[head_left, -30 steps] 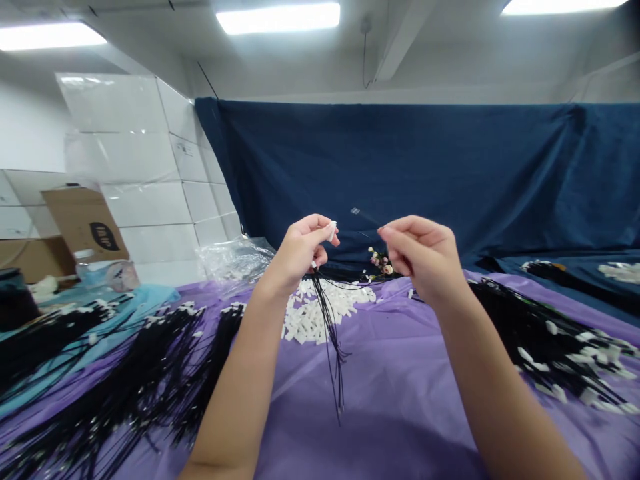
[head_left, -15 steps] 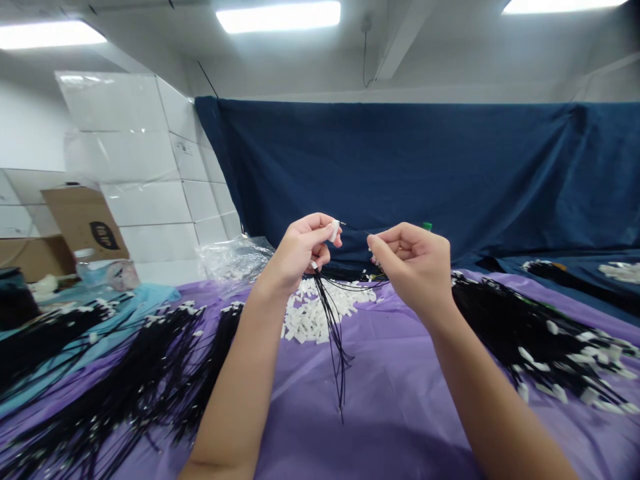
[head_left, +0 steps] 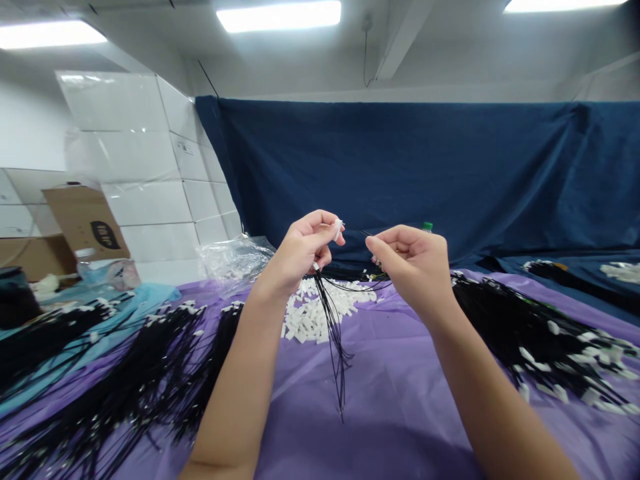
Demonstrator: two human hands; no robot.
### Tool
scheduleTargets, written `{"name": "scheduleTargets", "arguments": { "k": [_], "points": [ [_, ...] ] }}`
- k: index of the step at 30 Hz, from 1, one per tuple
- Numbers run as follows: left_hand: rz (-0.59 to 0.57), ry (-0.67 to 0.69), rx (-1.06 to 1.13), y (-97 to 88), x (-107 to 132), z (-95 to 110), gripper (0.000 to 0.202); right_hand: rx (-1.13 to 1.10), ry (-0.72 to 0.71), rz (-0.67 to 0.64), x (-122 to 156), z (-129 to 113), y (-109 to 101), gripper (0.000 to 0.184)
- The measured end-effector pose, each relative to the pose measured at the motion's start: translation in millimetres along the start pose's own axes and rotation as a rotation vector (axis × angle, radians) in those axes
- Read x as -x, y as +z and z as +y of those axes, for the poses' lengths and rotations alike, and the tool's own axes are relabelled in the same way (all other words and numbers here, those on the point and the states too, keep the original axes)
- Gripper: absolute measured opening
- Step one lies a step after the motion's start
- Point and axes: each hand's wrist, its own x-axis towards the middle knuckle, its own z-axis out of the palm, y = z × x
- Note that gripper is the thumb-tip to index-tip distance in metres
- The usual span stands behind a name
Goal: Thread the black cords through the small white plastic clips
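Observation:
A small white plastic connector (head_left: 339, 229) is pinched between the thumb and forefinger of my left hand (head_left: 305, 248). Below it, my curled left fingers also hold a bundle of thin black wires (head_left: 331, 327), which hangs down with a white piece at its top. My right hand (head_left: 413, 261) is closed in a pinch on a thin black wire (head_left: 365, 233), whose short length points toward the connector. Between that wire and the connector I make out a gap. Another dark strand loops from the bundle toward my right hand. Beneath my hands lies a pile of loose white connectors (head_left: 313, 317).
Black wire bundles with white ends lie at left (head_left: 135, 367) and right (head_left: 525, 333) on the purple cloth (head_left: 395, 400). A clear plastic bag (head_left: 235, 260) and a cardboard box (head_left: 87, 223) sit at the back left. A dark blue curtain (head_left: 400, 167) hangs behind.
The connector in my left hand has tilted and shifted slightly right. My right fingertips have moved slightly left and down. The strand that stretched between my hands now shows only as a short length.

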Motion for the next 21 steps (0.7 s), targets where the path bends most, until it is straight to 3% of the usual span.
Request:
{"name": "scheduleTargets", "arguments": {
  "k": [6, 9, 12, 17, 21],
  "points": [
    [-0.026, 0.019, -0.043, 1.2, 0.9, 0.9, 0.015, -0.133, 0.162, -0.080, -2.6, 0.7, -2.7, 0.020],
    [-0.035, 0.033, -0.063, 1.7, 0.9, 1.0, 0.015, -0.114, 0.155, -0.099, -1.8, -0.3, -3.1, 0.021],
    [-0.025, 0.021, -0.059, 2.5, 1.3, 1.9, 0.015, 0.076, -0.022, -0.012, 0.1, 0.2, -1.1, 0.017],
    [-0.072, 0.006, -0.052, 4.4, 4.2, 4.7, 0.016, 0.426, -0.458, 0.153, 1.9, 7.1, 5.6, 0.010],
    [-0.131, 0.027, -0.059, 5.6, 6.6, 6.2, 0.017, 0.503, -0.578, 0.187, 1.7, 11.3, 7.5, 0.012]
  ]
}}
